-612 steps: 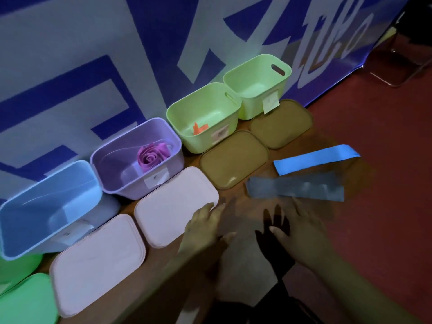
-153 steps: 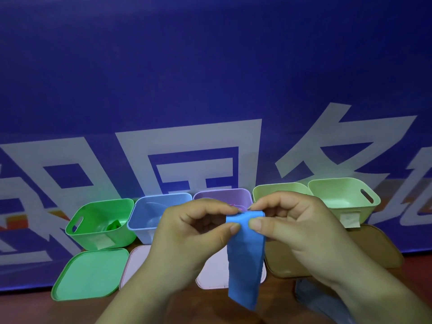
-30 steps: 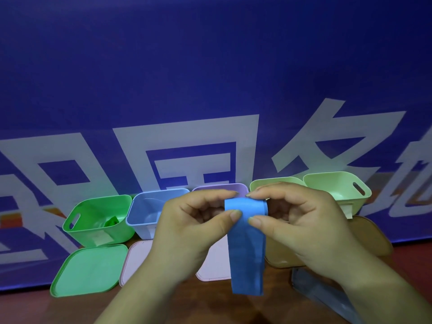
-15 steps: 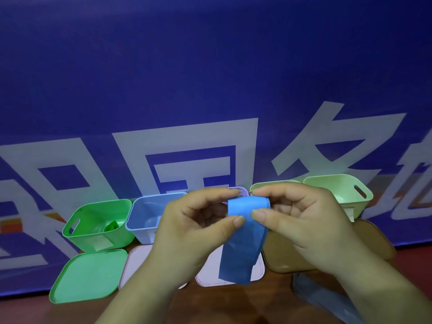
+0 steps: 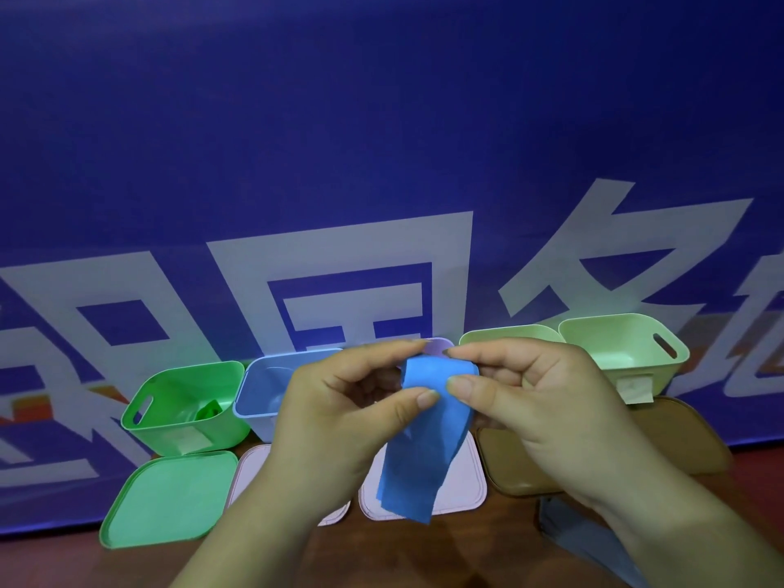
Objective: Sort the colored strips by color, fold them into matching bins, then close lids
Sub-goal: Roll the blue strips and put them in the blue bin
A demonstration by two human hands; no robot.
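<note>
A dark blue banner point(image 5: 382, 142) fills the far side, printed with big white block characters that the bins and the frame edges cut off, so they cannot be read whole. Below it runs a brown table point(image 5: 466, 558). The left hand point(image 5: 339, 422) and right hand point(image 5: 551, 409) are raised over the near middle, each with thumb and forefinger pinching the top of the blue strip point(image 5: 428, 451); the other fingers are curled behind. The strip is bent over at the top between the two pinches and hangs down doubled, its loose end in front of a pale pink lid point(image 5: 466, 481). Along the banner stand a green bin point(image 5: 169, 422), a blue bin point(image 5: 263, 388), a mostly hidden purple bin point(image 5: 439, 345) and two light green bins point(image 5: 619, 354). A green lid point(image 5: 169, 498) and tan lids point(image 5: 509, 464) lie nearer. A grey-blue strip point(image 5: 594, 541) lies near right. Paper labels on the green bin point(image 5: 186, 441) and the rightmost bin point(image 5: 636, 386) are too small to read.
</note>
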